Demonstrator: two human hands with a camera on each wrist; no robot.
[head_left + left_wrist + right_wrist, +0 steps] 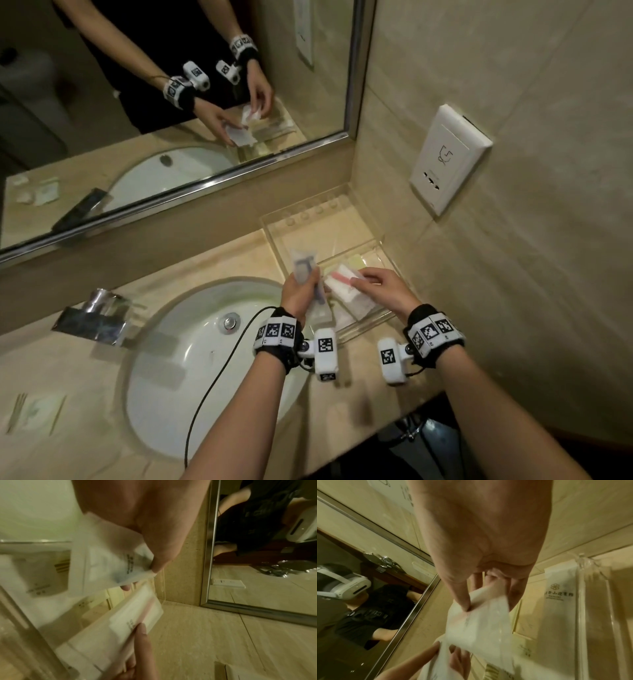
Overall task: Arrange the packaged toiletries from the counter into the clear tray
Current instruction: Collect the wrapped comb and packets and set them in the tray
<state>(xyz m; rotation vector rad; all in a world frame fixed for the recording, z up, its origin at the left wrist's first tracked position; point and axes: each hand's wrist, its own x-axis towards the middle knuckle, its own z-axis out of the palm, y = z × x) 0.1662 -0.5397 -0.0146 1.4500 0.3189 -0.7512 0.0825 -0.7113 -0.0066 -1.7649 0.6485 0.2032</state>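
Observation:
The clear tray (363,325) sits in the counter's back right corner, with several white packets (39,577) lying in it. Over its left edge my left hand (308,277) grips a translucent packet (303,265) with a dark razor-like item inside. My right hand (359,279) pinches a white packet with a pink stripe (342,277) just above the tray. The two packets touch or overlap between the hands. In the right wrist view, thumb and fingers pinch the striped packet (479,622) beside the tray wall (590,601). A logo-printed packet (559,601) lies in the tray.
The white sink basin (191,363) lies left of the tray, with a chrome faucet (96,318) behind it. Flat packets (34,411) lie on the counter's near left. A mirror (171,102) spans the back wall; a wall socket (448,157) is mounted right. A black cable (219,373) crosses the basin.

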